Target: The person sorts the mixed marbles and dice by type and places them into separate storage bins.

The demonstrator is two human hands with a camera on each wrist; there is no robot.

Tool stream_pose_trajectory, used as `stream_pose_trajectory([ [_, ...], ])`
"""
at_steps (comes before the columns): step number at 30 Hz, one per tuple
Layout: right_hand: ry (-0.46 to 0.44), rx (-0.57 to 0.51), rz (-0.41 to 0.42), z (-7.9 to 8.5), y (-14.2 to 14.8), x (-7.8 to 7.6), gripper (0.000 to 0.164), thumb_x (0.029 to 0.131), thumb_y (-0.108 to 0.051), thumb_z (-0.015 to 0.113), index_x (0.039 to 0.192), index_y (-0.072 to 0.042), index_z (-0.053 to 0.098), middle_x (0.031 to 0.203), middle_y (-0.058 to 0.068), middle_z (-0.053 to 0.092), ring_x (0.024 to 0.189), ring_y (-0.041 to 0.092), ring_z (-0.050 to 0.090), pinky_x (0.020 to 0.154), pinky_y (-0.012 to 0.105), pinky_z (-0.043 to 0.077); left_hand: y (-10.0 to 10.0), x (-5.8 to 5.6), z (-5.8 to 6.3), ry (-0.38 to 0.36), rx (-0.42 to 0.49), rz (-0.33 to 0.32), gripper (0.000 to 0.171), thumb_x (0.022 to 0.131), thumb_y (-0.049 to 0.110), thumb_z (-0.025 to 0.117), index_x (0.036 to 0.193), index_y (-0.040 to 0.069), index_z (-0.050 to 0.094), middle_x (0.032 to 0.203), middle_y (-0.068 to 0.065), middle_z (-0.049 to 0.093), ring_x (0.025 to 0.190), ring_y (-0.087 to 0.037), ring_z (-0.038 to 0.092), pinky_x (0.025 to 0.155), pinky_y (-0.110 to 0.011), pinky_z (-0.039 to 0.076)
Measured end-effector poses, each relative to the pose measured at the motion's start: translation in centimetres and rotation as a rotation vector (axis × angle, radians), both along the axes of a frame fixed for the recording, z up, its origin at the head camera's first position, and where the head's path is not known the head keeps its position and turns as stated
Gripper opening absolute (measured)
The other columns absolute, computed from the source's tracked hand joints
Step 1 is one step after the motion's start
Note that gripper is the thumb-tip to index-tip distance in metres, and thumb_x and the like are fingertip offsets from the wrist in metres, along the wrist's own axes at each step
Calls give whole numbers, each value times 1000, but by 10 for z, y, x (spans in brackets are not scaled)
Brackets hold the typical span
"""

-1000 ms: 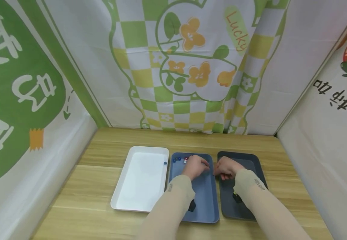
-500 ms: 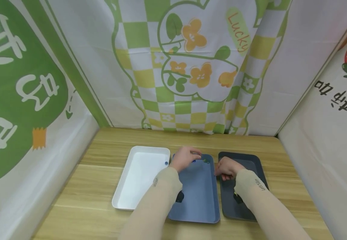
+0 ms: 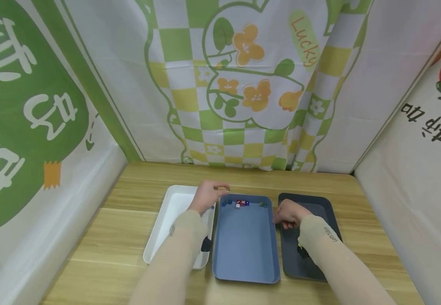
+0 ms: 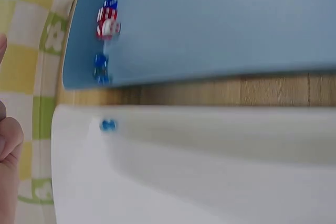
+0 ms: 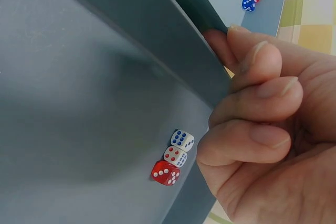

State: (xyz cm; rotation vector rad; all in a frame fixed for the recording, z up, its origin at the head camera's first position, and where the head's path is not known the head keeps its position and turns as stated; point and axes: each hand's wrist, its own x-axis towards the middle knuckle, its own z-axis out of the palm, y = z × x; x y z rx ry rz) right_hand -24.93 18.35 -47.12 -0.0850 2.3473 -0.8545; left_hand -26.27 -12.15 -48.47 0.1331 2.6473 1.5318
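Note:
My left hand [image 3: 206,195] is over the far right corner of the white tray [image 3: 174,201]. Thumb and forefinger pinch a tiny, blurred marble-like thing [image 3: 226,189] beyond the rim. Only some fingers [image 4: 8,140] enter the left wrist view. Below lies a blue marble [image 4: 108,125] in the white tray. The blue tray [image 3: 245,250] holds blue marbles [image 3: 226,203], red, white and blue dice [image 3: 243,203], and green marbles [image 3: 262,204] along its far end. With curled fingers, my right hand [image 3: 290,213] pinches the blue tray's right rim, its fingertips partly hidden in the gap.
Two white dice [image 5: 179,148] and a red die [image 5: 166,173] lie in the dark grey tray [image 3: 297,262], hidden from the head view by my right hand. All three trays stand side by side on a wooden table [image 3: 106,241], with a patterned curtain [image 3: 243,144] behind.
My left hand has moved left from the blue tray's far right part to above the white tray's far corner, uncovering the dice. My right hand has stayed in place.

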Motion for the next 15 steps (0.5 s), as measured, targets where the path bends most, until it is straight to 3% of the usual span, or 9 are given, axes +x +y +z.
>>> stream_pose_trajectory([
  [6, 14, -5, 1, 0, -1, 3, 19, 95, -8, 69, 79, 1, 74, 46, 1, 48, 42, 12, 37, 43, 25, 28, -21, 6, -4, -2, 28, 45, 24, 94, 22, 74, 117, 14, 78, 127, -2, 72, 120, -27, 65, 98, -46, 52],
  [15, 18, 1, -6, 3, -4, 5, 27, 95, -7, 69, 69, -1, 67, 47, 1, 46, 42, 11, 36, 43, 25, 28, -42, 10, -5, -36, 55, 111, 23, 94, 22, 75, 116, 20, 79, 121, -1, 74, 123, -29, 63, 99, -49, 50],
])
